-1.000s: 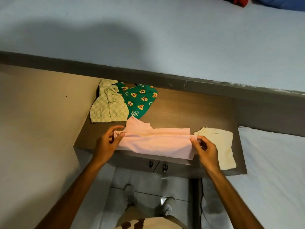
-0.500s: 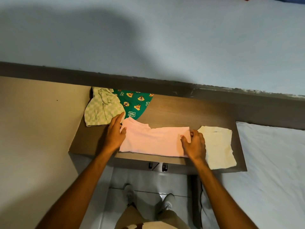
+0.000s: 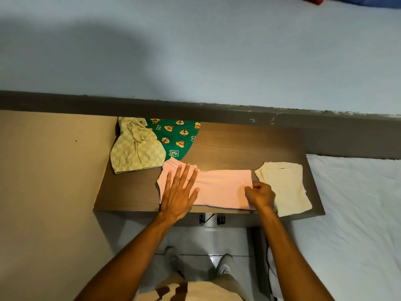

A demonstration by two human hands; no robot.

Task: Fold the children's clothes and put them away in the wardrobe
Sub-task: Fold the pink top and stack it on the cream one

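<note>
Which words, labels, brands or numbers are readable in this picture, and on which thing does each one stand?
"Chip 'n Dale" (my best reading): white lettering on the green printed garment, upside down near its lower edge and partly blurred.
A smaller white mark higher on the same garment: too blurred to read.
A small dark tag on the cream folded garment: too small to read.
The pink garment and the checked garment show no text.

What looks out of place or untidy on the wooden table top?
The green checked garment lies crumpled at the back left corner, overlapping the green cartoon-print garment. The cream garment hangs slightly over the front edge. Nothing looks spilled or damaged.
</note>
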